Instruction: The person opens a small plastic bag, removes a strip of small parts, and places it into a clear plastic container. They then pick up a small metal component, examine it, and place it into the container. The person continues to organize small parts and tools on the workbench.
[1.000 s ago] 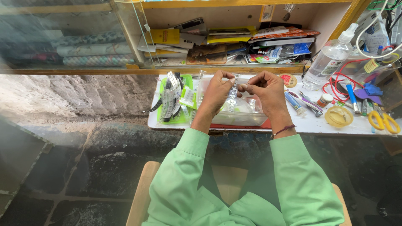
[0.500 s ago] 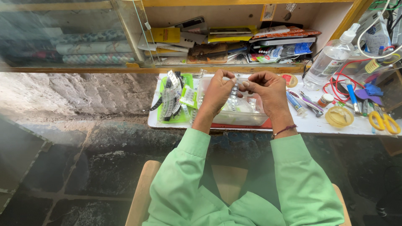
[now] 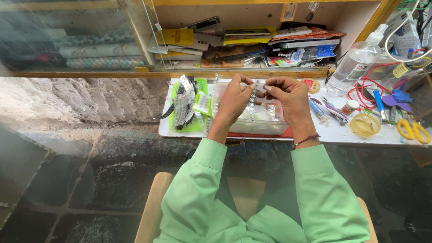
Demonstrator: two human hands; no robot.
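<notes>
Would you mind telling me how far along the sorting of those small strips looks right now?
Done: several strips already lie in the clear box. In hand: the left hand and right hand pinch one small strip between them above that box. Left: a pile of strips sits in the green tray beside it. Whether those belong to the same batch is unclear.

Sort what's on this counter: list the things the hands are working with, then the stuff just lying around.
In use:
left hand
right hand
small silvery strip held between both hands
clear plastic box beneath them

Lying about:
green tray
clear spray bottle
yellow scissors
red cable
yellow lid
</notes>
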